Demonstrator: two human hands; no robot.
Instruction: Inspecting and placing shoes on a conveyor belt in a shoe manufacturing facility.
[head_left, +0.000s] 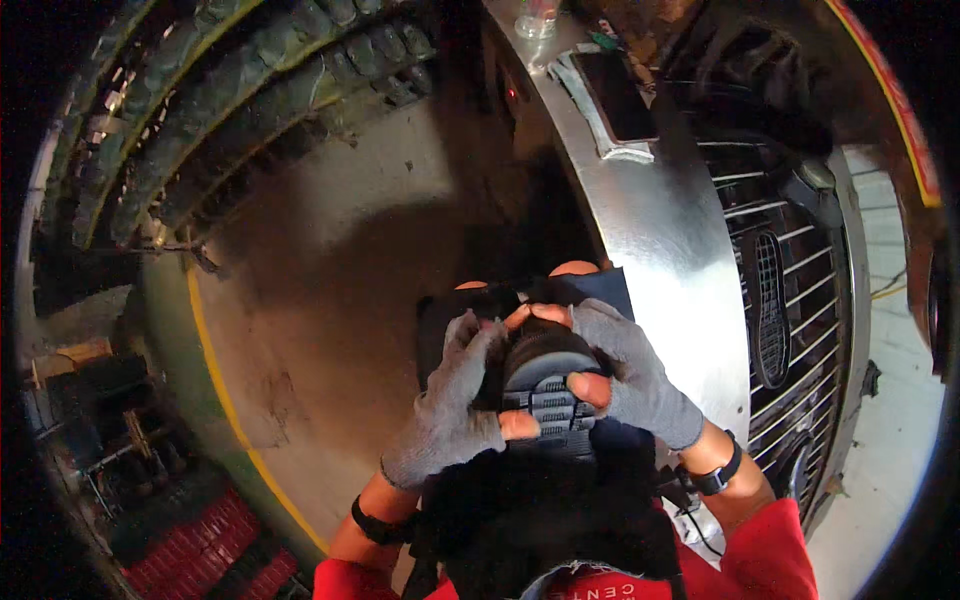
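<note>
A shiny metal bench point(665, 225) runs lengthwise, its surface bright with glare. At its far end, by the left edge, stands a clear container point(537, 20). A little nearer, toward the right edge, lies a whitish pad point(630, 153) with a dark flat device point(617, 95) on top. Along the bench's right edge runs a rack of metal rods point(755, 209). A dark sole point(770, 310) with gridded tread lies on it; nearer sits another dark piece point(797, 465), possibly also a sole.

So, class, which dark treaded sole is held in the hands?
The blocky-treaded sole, gripped between the left hand and right hand; the long grid-patterned sole on the barred rack lies untouched.
</note>
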